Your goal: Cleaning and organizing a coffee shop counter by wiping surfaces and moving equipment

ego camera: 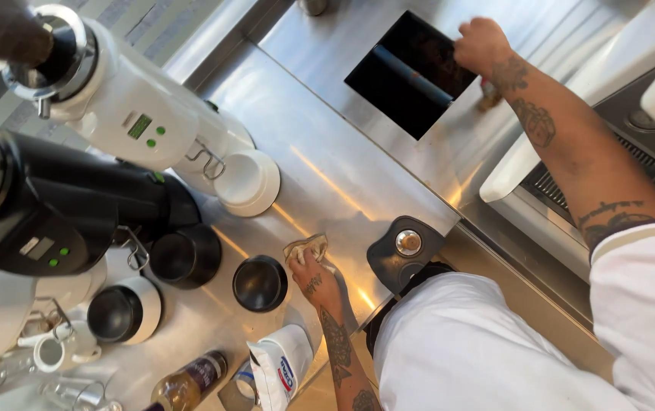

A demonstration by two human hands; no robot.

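Left hand [314, 280] presses a crumpled cloth [305, 247] on the steel counter [327, 175]. Right hand [482, 44], closed, at the dark square opening [407, 76]. Grinders [114, 91] stand alongside.

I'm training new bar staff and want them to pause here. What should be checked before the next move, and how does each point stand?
1. Left hand has hold of the cloth: ok, it is bunched on the steel counter.
2. Right hand is at the dark counter opening: ok.
3. What the right hand grips: cannot tell, mostly hidden.
4. Black cup is clear of the cloth: ok, near but apart.
5. Counter wiped dry: cannot tell, glare.
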